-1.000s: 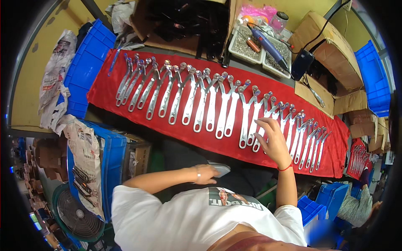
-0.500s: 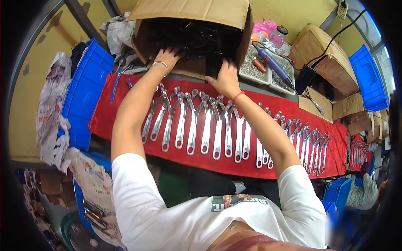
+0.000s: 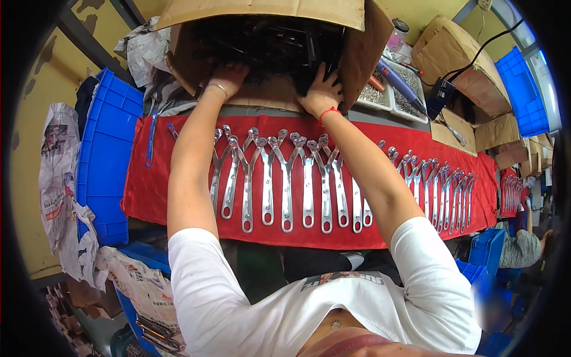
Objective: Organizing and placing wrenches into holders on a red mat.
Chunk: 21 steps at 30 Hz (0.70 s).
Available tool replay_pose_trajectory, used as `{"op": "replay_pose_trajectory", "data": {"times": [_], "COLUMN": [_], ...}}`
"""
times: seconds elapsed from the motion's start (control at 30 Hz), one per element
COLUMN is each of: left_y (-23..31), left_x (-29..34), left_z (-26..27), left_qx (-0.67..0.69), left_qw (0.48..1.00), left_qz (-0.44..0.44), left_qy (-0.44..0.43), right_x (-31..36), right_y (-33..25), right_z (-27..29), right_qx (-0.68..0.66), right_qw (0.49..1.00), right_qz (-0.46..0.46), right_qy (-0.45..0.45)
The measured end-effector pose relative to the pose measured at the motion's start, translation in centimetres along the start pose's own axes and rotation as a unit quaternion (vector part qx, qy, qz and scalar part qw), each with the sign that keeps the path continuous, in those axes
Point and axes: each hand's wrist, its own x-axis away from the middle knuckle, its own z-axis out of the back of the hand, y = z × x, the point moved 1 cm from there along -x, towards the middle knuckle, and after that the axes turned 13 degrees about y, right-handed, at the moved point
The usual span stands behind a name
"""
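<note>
A large open cardboard box [image 3: 267,8] stands tilted toward me at the far side of the bench, filled with dark metal-looking pieces [image 3: 270,47] whose kind I cannot make out. My left hand [image 3: 229,77] reaches into its mouth at the left, fingertips lost among the dark pieces. At the right front of the opening is my right hand [image 3: 322,95], its fingers apart against the dark contents and box edge. Between me and the box, shiny wrench-like metal tools [image 3: 287,190] with forked heads and slotted handle ends lie in a long row on a red cloth [image 3: 178,193].
Blue crates stand at the left [image 3: 110,160] and upper right [image 3: 523,89]. White trays of small metal bits [image 3: 410,89], a blue corded power tool [image 3: 399,84] and another cardboard box [image 3: 467,68] sit right of the large box. Another person's sleeve [image 3: 520,250] shows far right.
My left hand has gone deeper into the box, hiding its fingers. My right hand stays at the opening's right side, fingers now more spread. The whole view has shifted slightly.
</note>
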Motion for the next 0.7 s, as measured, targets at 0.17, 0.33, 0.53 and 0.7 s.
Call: {"op": "replay_pose_trajectory", "data": {"times": [0.17,0.33,0.53,0.7], "left_y": [5.7,9.9,15.2,14.0], "left_x": [-3.1,-5.6,-8.1,-7.6], "left_z": [8.4,5.4,3.2,-0.6], "left_qx": [0.192,0.382,0.662,0.766], "left_qw": [0.939,0.823,0.431,0.369], "left_qz": [0.284,0.419,0.606,0.520], "left_qy": [-0.038,-0.034,-0.094,-0.085], "right_x": [-0.5,-0.5,-1.6,-1.3], "right_y": [1.2,0.8,1.4,0.0], "right_z": [0.6,-0.1,1.4,1.5], "right_qx": [0.013,-0.016,-0.118,-0.248], "right_qw": [0.999,1.000,0.991,0.967], "right_qz": [0.020,-0.002,-0.017,-0.043], "right_qy": [-0.030,0.004,-0.056,-0.049]}}
